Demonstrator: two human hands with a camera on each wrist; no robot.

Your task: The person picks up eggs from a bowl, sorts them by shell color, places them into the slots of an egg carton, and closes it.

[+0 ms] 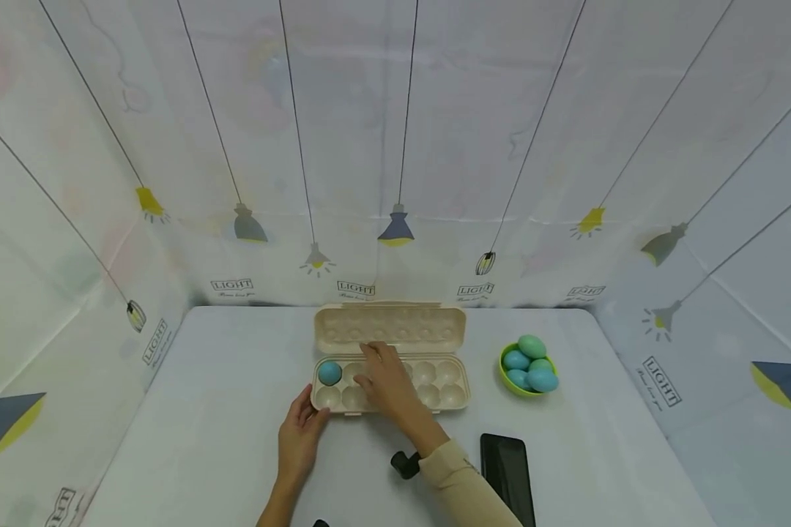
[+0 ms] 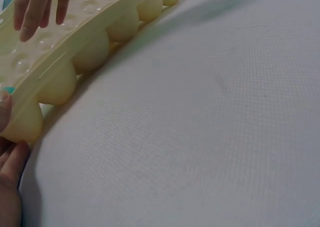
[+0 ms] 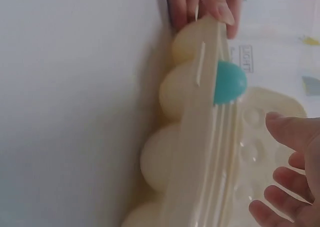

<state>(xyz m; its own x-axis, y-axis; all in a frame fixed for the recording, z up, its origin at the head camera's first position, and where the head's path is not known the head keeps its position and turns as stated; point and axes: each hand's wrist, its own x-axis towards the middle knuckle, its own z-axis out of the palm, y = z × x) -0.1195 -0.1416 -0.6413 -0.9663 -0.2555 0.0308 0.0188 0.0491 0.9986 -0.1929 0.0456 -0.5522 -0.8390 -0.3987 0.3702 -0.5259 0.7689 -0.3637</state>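
A cream egg carton (image 1: 435,386) lies open at the table's middle, its lid (image 1: 389,328) folded back. One blue egg (image 1: 329,372) sits in the far left cup, and shows again (image 3: 229,83) in the right wrist view. My left hand (image 1: 301,432) pinches the carton's near left corner, thumb (image 3: 220,7) on the rim. My right hand (image 1: 385,380) hovers over the middle cups with fingers (image 3: 287,179) spread and holds nothing. In the left wrist view, the carton's cups (image 2: 90,52) run along the table.
A green bowl (image 1: 504,371) with several blue and green eggs (image 1: 530,362) stands to the carton's right. A black phone (image 1: 507,472) lies near the front edge. White printed curtains wall in the white table (image 1: 224,395) on three sides.
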